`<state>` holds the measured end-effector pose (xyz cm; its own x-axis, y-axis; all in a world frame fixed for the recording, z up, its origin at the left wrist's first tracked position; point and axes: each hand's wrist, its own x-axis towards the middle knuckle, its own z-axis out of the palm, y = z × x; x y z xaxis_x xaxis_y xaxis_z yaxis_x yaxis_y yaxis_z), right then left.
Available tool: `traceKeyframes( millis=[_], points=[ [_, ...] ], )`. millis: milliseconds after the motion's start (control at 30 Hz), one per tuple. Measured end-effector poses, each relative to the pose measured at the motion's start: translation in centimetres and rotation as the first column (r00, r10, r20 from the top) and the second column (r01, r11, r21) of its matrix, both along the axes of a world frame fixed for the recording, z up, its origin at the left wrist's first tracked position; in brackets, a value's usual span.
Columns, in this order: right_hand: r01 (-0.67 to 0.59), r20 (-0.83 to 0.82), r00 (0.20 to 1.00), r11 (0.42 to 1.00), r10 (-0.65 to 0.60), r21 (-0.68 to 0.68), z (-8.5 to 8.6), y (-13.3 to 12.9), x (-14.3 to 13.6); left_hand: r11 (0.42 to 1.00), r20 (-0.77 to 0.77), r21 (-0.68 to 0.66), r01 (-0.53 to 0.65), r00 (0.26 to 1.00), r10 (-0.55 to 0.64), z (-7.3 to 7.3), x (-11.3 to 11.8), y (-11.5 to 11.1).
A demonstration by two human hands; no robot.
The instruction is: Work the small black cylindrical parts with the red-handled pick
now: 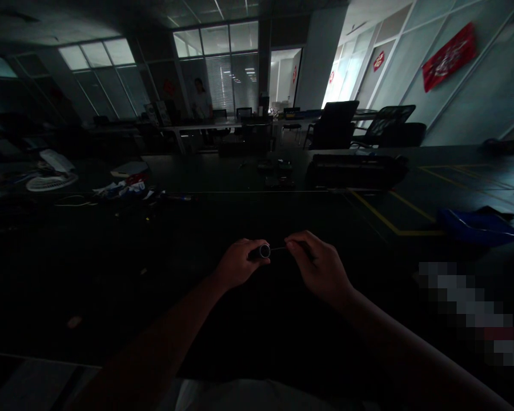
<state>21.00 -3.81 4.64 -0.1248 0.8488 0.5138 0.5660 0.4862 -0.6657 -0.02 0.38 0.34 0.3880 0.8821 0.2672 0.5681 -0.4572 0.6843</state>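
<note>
My left hand is wrapped round a dark cylinder, whose round end has a pale rim and faces me. The dim light does not show what kind of thing it is. A thin, straight strand runs from beside the cylinder to my right hand. My right thumb and forefinger pinch the strand's far end; whether it is a cord or a thin rod I cannot tell. Both hands are over the middle of the dark table, a short gap apart.
A blue bag-like item lies at the right, near yellow tape lines. Farther back sits a long black case. A white fan and crumpled items are at the left. Beyond are office chairs and a standing person.
</note>
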Motion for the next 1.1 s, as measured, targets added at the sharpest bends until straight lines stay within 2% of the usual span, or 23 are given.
traceKeyframes(
  millis=[133,433,633,800,1100],
  points=[
    [-0.052,0.019,0.998,0.999,0.052,0.001,-0.1,0.3,0.6,0.999,0.031,-0.005,-0.032,0.999,0.032,0.1,-0.3,0.2],
    [0.077,0.018,0.997,0.997,-0.077,-0.021,0.0,0.2,0.0,1.0,0.035,0.02,-0.012,0.999,0.011,0.5,-0.1,0.0],
    [0.038,0.026,0.999,0.999,-0.037,-0.02,0.1,0.2,0.3,1.0,0.02,0.012,0.013,1.0,-0.013,0.4,-0.1,-0.2],
    [0.058,0.006,0.998,0.997,-0.058,-0.051,0.0,0.3,0.3,1.0,0.014,0.015,0.014,1.0,-0.014,0.2,0.0,-0.2],
    [-0.002,-0.257,0.966,0.992,-0.03,-0.124,-1.1,0.8,0.2,1.0,0.055,-0.001,-0.02,0.998,0.02,0.6,-0.2,0.0]
  ],
)
